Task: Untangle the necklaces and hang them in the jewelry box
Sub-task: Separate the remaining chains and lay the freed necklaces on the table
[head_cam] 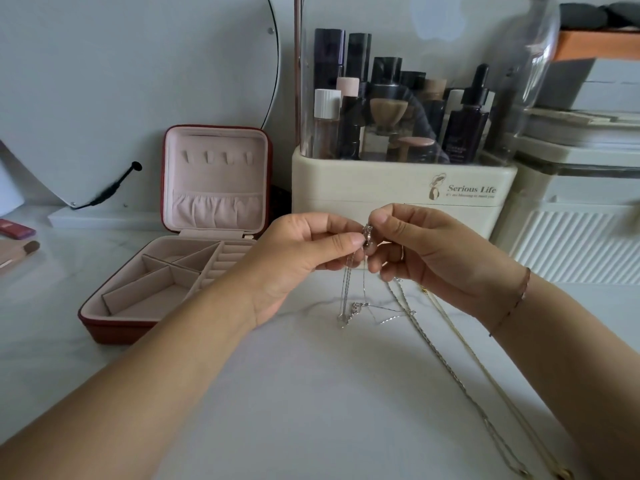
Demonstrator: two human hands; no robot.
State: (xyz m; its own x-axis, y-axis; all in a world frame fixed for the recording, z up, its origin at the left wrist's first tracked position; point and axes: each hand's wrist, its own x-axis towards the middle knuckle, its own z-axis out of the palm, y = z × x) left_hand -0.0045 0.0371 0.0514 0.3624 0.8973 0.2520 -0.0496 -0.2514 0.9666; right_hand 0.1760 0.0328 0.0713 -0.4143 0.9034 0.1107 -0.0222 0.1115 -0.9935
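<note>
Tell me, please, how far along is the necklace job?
Done: only the box is open; its hooks are bare, so nothing hangs yet. In hand: the left hand and right hand pinch the tangled silver chains. Left: free them, then hang them and the gold chains on the table.

Tangled silver necklaces point(358, 305), knot raised at centre frame; gold chains point(460, 383) trail toward lower right; jewelry box point(114, 329), red, open, centre left.

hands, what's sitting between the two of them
Head view: a tangled clump of silver necklace, pinched by the left hand and the right hand.
</note>
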